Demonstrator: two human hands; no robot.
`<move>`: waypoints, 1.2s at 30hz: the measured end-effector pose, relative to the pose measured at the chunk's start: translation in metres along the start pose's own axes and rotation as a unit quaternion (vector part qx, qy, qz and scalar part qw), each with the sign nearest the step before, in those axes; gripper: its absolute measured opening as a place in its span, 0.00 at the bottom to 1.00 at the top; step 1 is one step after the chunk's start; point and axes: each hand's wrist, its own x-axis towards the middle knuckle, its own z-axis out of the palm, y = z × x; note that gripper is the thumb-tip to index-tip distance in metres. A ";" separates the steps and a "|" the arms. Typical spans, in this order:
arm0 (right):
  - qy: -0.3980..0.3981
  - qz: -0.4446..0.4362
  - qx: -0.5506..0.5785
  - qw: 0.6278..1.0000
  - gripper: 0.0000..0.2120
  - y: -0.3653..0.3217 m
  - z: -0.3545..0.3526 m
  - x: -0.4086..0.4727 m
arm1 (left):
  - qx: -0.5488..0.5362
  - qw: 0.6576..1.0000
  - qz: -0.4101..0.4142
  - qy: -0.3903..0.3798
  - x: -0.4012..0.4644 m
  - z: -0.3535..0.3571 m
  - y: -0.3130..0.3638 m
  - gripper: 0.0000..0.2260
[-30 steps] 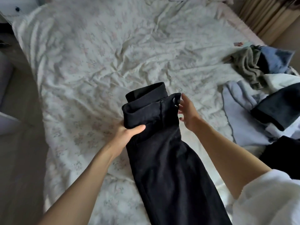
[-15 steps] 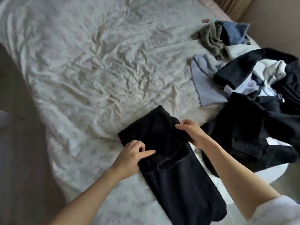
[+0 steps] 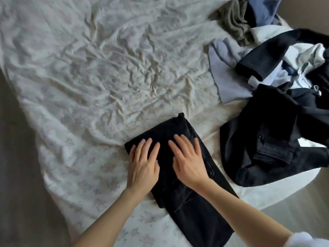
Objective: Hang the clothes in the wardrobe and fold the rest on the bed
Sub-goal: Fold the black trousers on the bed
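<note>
A pair of black trousers (image 3: 194,216) lies on the bed (image 3: 89,86) near its front edge, its upper part folded over onto the rest. My left hand (image 3: 143,164) lies flat on the left side of the fold, fingers straight and spread. My right hand (image 3: 188,161) presses flat on the right side of the fold, fingers straight too. Neither hand grips the cloth. The wardrobe is out of sight.
A heap of unfolded clothes fills the bed's right side: a black garment (image 3: 274,139), a pale blue one (image 3: 226,75), a white and dark piece (image 3: 302,56), an olive one (image 3: 233,18). Wrinkled floral sheet spreads left and behind. Floor (image 3: 19,175) borders the bed.
The trousers' top came down from the air onto the bed and got folded over. Both hands let go of the cloth and now press flat on the fold.
</note>
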 end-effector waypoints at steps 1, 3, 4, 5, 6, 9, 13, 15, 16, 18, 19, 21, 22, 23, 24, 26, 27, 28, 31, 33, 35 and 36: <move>-0.038 -0.029 -0.024 0.999 0.24 -0.003 0.008 0.004 | 0.024 0.999 -0.030 -0.017 0.006 0.006 -0.003 0.26; -0.119 -0.030 -0.073 0.990 0.25 0.003 0.021 0.010 | 0.059 0.994 -0.066 -0.066 0.009 0.017 -0.012 0.29; -0.152 -0.019 -0.090 0.984 0.26 0.011 0.028 0.012 | 0.079 0.990 -0.076 -0.091 0.008 0.024 -0.016 0.29; -0.177 -0.007 -0.100 0.979 0.26 0.020 0.032 0.013 | 0.099 0.985 -0.081 -0.113 0.007 0.029 -0.020 0.29; -0.195 0.004 -0.108 0.975 0.26 0.028 0.037 0.013 | 0.109 0.982 -0.083 -0.131 0.005 0.035 -0.024 0.29; -0.198 0.012 -0.127 0.972 0.27 0.034 0.040 0.015 | 0.114 0.977 -0.116 -0.135 0.008 0.043 -0.030 0.30; -0.097 -0.005 -0.091 0.991 0.26 0.023 0.032 0.026 | 0.093 0.985 -0.123 -0.082 0.026 0.038 -0.022 0.29; -0.091 -0.025 -0.082 0.992 0.25 0.025 0.030 0.045 | 0.094 0.986 -0.087 -0.109 0.036 0.039 -0.024 0.28; -0.116 -0.035 -0.090 0.989 0.25 0.028 0.032 0.057 | 0.100 0.981 -0.091 -0.142 0.040 0.042 -0.027 0.28; -0.190 -0.044 -0.110 0.975 0.26 0.038 0.038 0.077 | 0.096 0.966 -0.137 -0.199 0.048 0.051 -0.036 0.27; -0.217 -0.041 -0.122 0.968 0.26 0.044 0.040 0.086 | 0.085 0.959 -0.161 -0.216 0.054 0.054 -0.042 0.27; -0.246 -0.042 -0.136 0.959 0.27 0.051 0.040 0.103 | 0.049 0.948 -0.187 -0.254 0.067 0.051 -0.050 0.29; -0.259 -0.050 -0.137 0.955 0.28 0.051 0.038 0.111 | 0.035 0.944 -0.185 -0.272 0.072 0.046 -0.055 0.30; -0.275 -0.060 -0.137 0.950 0.30 0.051 0.034 0.120 | 0.028 0.944 -0.177 -0.277 0.077 0.041 -0.058 0.31; -0.289 -0.067 -0.134 0.945 0.31 0.050 0.029 0.131 | 0.028 0.948 -0.167 -0.270 0.083 0.035 -0.062 0.32; -0.329 -0.074 -0.137 0.931 0.35 0.049 0.016 0.153 | 0.009 0.949 -0.163 -0.269 0.093 0.024 -0.067 0.34; -0.345 -0.077 -0.144 0.924 0.36 0.047 0.009 0.163 | -0.020 0.943 -0.174 -0.283 0.097 0.019 -0.069 0.35; -0.357 -0.081 -0.153 0.918 0.38 0.046 0.003 0.170 | -0.054 0.933 -0.191 -0.300 0.101 0.015 -0.070 0.36; -0.393 -0.079 -0.163 0.902 0.39 0.044 -0.010 0.176 | -0.139 0.898 -0.220 -0.355 0.106 0.004 -0.070 0.38; -0.415 -0.070 -0.154 0.894 0.38 0.043 -0.018 0.172 | -0.177 0.879 -0.213 -0.388 0.106 -0.003 -0.066 0.35; -0.424 -0.067 -0.150 0.891 0.34 0.041 -0.031 0.168 | -0.205 0.875 -0.208 -0.386 0.103 -0.015 -0.058 0.31; -0.423 -0.070 -0.150 0.891 0.31 0.040 -0.037 0.166 | -0.220 0.876 -0.209 -0.374 0.101 -0.022 -0.053 0.29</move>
